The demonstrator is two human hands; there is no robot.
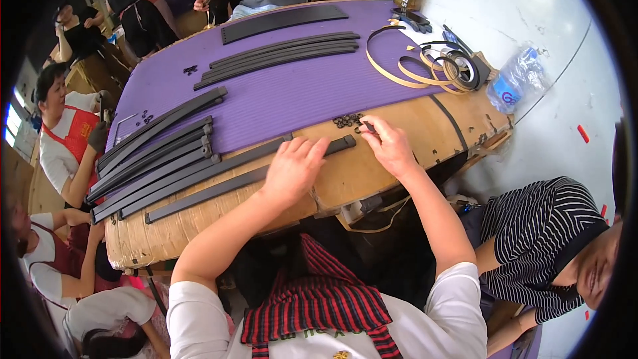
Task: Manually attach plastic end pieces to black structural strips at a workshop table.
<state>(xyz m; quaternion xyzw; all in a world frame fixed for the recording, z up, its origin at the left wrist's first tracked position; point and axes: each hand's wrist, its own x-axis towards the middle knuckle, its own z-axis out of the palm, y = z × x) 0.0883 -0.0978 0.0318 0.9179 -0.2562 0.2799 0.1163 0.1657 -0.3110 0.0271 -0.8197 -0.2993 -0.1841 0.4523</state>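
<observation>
A long black bar [211, 193] lies slantwise across the near edge of the tabletop [372, 166], with its ends pointing to eight o'clock and two o'clock from the left hand [297, 166]. It is slim and flat, with a dull, charcoal-black finish, and its two o'clock end finishes in a darker, rounded cap [349, 141]. The left hand covers the bar's upper stretch, fingers bent over it; the thumb is hidden, so I cannot tell how firm that grip is.

Between two and three o'clock from the left hand is the right hand [389, 146], its fingertips drawn close together by a small dark bit. I cannot tell whether this grip is pinching it. A heap of small black pieces [347, 120] sits at ten o'clock from the right hand, on brown cardboard.

From the centre of the purple mat [266, 103], a bunch of similar black bars [159, 153] lies toward eight o'clock, several with knobby ends. More thin black bars [279, 60] lie toward twelve o'clock, with a broad black board [286, 23] beyond them. Toward two o'clock are loose loops of tan-and-black strip [415, 80] and a clear plastic bottle [515, 83].
</observation>
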